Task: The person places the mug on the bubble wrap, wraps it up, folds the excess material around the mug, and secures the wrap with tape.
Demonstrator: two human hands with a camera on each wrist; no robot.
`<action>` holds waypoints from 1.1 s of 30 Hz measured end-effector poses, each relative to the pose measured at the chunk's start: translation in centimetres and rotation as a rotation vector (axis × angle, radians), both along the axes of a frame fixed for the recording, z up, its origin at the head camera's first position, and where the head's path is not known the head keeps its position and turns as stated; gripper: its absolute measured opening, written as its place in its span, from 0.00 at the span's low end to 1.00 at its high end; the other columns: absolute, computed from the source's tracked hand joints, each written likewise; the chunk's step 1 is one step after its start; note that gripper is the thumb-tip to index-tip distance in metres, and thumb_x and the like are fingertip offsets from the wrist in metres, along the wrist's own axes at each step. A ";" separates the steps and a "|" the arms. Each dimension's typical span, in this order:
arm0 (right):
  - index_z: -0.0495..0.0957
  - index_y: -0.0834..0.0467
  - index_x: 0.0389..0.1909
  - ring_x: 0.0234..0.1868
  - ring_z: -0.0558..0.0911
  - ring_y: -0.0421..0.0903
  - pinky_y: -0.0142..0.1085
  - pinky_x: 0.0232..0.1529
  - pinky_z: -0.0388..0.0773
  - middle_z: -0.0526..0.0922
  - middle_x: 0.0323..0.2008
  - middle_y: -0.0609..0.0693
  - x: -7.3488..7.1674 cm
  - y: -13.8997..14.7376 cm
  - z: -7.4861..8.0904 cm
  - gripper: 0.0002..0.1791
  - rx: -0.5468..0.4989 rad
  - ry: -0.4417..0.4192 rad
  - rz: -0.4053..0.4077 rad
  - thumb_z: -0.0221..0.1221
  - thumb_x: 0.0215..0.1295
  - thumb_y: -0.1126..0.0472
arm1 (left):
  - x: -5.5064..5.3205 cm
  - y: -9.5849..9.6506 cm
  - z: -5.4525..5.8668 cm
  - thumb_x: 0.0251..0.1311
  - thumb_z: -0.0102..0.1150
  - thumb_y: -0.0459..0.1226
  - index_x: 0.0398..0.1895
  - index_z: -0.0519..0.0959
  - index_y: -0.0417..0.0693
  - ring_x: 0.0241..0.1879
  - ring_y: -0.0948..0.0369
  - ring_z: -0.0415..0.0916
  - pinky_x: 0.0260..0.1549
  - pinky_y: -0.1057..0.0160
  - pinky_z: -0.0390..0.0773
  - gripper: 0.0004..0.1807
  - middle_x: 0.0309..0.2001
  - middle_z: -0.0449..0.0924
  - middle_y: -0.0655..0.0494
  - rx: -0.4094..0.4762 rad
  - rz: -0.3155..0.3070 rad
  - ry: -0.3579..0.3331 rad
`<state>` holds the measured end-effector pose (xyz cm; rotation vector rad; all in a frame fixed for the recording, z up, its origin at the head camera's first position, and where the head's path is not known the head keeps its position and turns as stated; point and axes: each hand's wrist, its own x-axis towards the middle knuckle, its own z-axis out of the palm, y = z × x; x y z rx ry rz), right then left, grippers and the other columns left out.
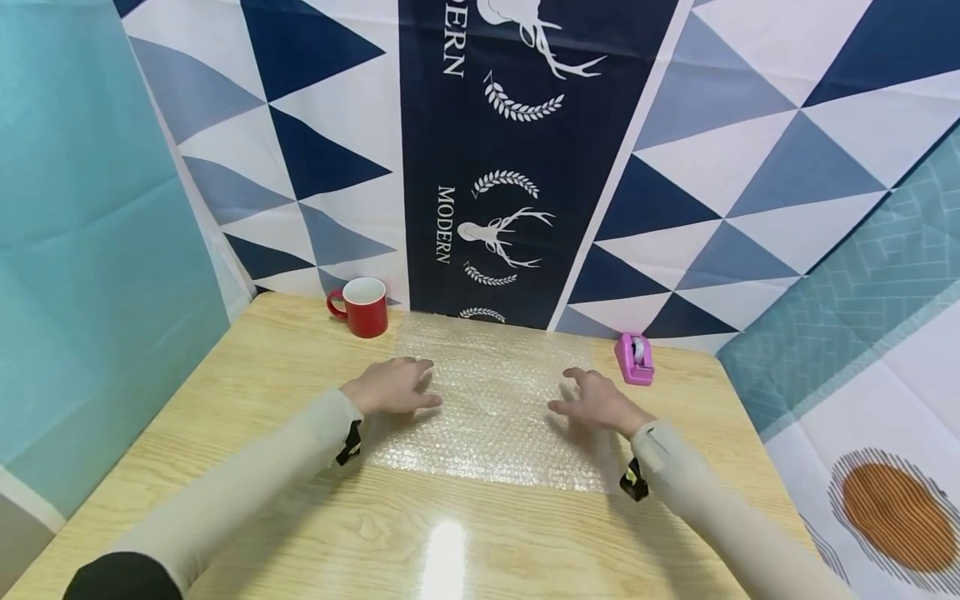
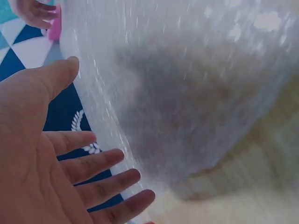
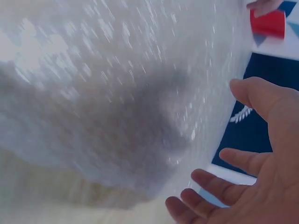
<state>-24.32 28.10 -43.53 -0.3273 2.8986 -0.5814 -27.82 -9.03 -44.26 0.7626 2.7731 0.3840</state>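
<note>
A clear sheet of bubble wrap [image 1: 491,408] lies flat across the middle of the wooden table. Over its left side hovers my left hand [image 1: 393,386], fingers spread and loosely bent, with nothing held. Opposite it, my right hand [image 1: 595,398] hangs above the right side in a like pose, also holding nothing. In the left wrist view the left palm [image 2: 28,154] and fingers show apart from the sheet [image 2: 187,107], over a dark shadow. The right wrist view shows the right hand [image 3: 280,140] likewise, fingers separated above the wrap [image 3: 117,102].
A red mug [image 1: 366,310] with a white inside stands at the back left of the table [image 1: 315,533]. At the back right sits a pink tape dispenser [image 1: 636,360]. Patterned cloth [image 1: 517,167] rises directly behind the table.
</note>
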 end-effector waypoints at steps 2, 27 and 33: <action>0.68 0.72 0.67 0.56 0.81 0.67 0.59 0.59 0.77 0.81 0.52 0.72 -1.1 0.4 0.1 0.40 -0.022 0.001 -0.005 0.65 0.65 0.47 | -0.9 0.1 0.1 0.67 0.60 0.60 0.75 0.67 0.42 0.67 0.46 0.73 0.61 0.39 0.77 0.42 0.68 0.75 0.43 0.018 0.007 -0.013; 0.74 0.79 0.58 0.62 0.75 0.72 0.60 0.67 0.71 0.78 0.58 0.76 -7.5 0.9 -1.2 0.27 0.000 0.093 -0.116 0.56 0.67 0.61 | -7.7 3.4 -1.3 0.65 0.59 0.35 0.56 0.81 0.35 0.58 0.44 0.81 0.61 0.46 0.79 0.19 0.57 0.84 0.41 0.194 0.133 0.174; 0.74 0.78 0.58 0.64 0.73 0.74 0.61 0.68 0.70 0.78 0.58 0.75 -8.8 0.6 -1.6 0.24 0.033 0.105 -0.142 0.55 0.67 0.64 | -8.4 3.8 -1.5 0.63 0.57 0.30 0.49 0.84 0.38 0.51 0.45 0.84 0.51 0.47 0.84 0.13 0.50 0.87 0.43 0.150 0.215 0.207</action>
